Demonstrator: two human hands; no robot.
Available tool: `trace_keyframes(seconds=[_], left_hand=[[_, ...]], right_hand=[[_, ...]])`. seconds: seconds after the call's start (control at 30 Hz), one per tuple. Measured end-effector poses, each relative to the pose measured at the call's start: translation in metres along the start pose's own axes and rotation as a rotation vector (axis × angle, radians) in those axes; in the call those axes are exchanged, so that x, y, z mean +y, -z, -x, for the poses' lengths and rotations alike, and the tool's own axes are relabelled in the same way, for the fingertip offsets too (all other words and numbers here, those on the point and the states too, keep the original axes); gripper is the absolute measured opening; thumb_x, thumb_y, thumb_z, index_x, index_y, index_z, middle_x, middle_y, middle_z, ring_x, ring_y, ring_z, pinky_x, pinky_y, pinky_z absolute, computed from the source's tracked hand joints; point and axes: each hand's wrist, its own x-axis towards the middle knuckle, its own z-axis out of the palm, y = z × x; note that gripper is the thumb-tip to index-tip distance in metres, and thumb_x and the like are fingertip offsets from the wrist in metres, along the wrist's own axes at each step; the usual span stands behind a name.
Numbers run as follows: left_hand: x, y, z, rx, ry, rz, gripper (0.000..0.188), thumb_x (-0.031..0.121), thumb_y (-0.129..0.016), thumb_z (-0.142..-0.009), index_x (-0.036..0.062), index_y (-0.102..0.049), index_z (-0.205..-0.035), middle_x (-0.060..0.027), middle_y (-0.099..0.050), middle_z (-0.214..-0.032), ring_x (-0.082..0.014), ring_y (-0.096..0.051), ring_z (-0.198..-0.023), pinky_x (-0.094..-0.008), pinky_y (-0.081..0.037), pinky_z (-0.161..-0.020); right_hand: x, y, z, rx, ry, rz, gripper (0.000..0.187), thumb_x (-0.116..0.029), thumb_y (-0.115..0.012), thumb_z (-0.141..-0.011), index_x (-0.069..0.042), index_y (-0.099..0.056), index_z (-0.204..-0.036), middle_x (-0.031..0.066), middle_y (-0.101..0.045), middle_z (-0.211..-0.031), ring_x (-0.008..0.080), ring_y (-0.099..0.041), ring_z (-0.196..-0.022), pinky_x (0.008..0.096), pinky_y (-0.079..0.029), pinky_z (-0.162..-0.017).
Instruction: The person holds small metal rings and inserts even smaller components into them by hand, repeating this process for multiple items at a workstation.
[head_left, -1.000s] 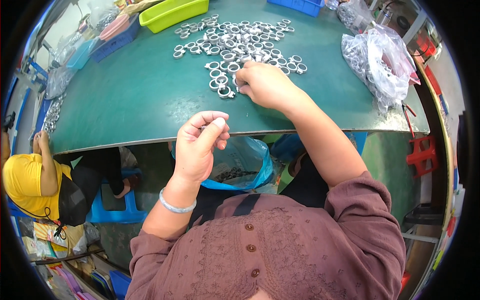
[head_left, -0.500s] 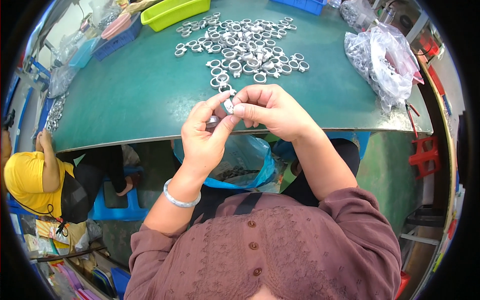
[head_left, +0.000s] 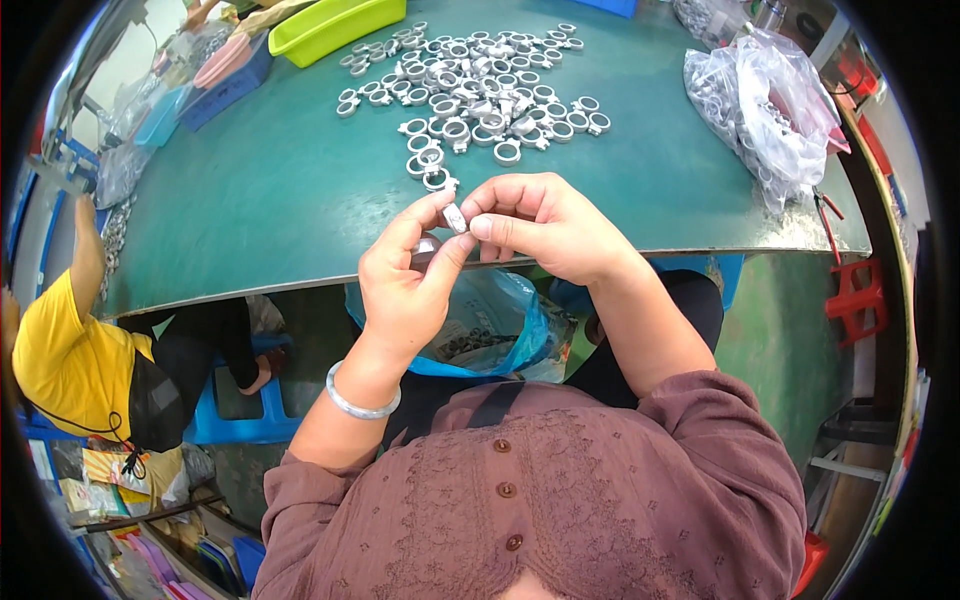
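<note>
My left hand (head_left: 405, 275) pinches a small silvery metal ring clamp (head_left: 455, 218) between thumb and forefinger, just over the table's near edge. Another shiny curved metal piece (head_left: 425, 246) shows in the crook of the same hand; whether it joins the first is hidden by the fingers. My right hand (head_left: 545, 228) is closed, its thumb and forefinger pressed together at the clamp's right end; what they grip there is too small to tell. Just beyond my fingers, a loose pile of similar metal ring clamps (head_left: 490, 95) spreads over the green table (head_left: 250, 210).
Below the table edge, a blue plastic bag (head_left: 490, 325) holds metal parts. Clear bags of rings (head_left: 755, 120) and red-handled pliers (head_left: 830, 215) lie at the right. A lime green basket (head_left: 335, 30) stands far left. A person in yellow (head_left: 75, 350) sits at my left.
My view has shifted slightly, so the pile appears a little further left and up. Both hands keep nearly the same hold. The person in yellow has raised an arm further over the table.
</note>
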Motion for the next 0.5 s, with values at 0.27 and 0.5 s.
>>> trace_keyframes(seconds=[0.27, 0.5], left_hand=[[-0.0058, -0.0011, -0.0004, 0.018, -0.125, -0.129, 0.035, -0.003, -0.063, -0.077, -0.0016, -0.055, -0.110, -0.0012, -0.058, -0.087, -0.0032, -0.046, -0.068, -0.0157, -0.039, -0.059], [-0.0003, 0.0002, -0.0005, 0.024, -0.183, -0.186, 0.034, -0.007, -0.063, -0.074, 0.0002, -0.056, -0.106, -0.0018, -0.055, -0.087, -0.0049, -0.047, -0.070, -0.0167, -0.040, -0.060]], right_hand=[[-0.0014, 0.0015, 0.0028, -0.014, -0.002, 0.005, 0.016, -0.013, -0.058, -0.084, -0.002, -0.059, -0.095, 0.0015, -0.060, -0.081, 0.0074, -0.051, -0.068, 0.0203, -0.043, -0.062], [-0.0026, 0.0021, 0.0050, -0.016, 0.009, 0.021, 0.017, -0.014, -0.058, -0.084, -0.001, -0.059, -0.096, 0.0014, -0.060, -0.081, 0.0070, -0.052, -0.068, 0.0198, -0.042, -0.060]])
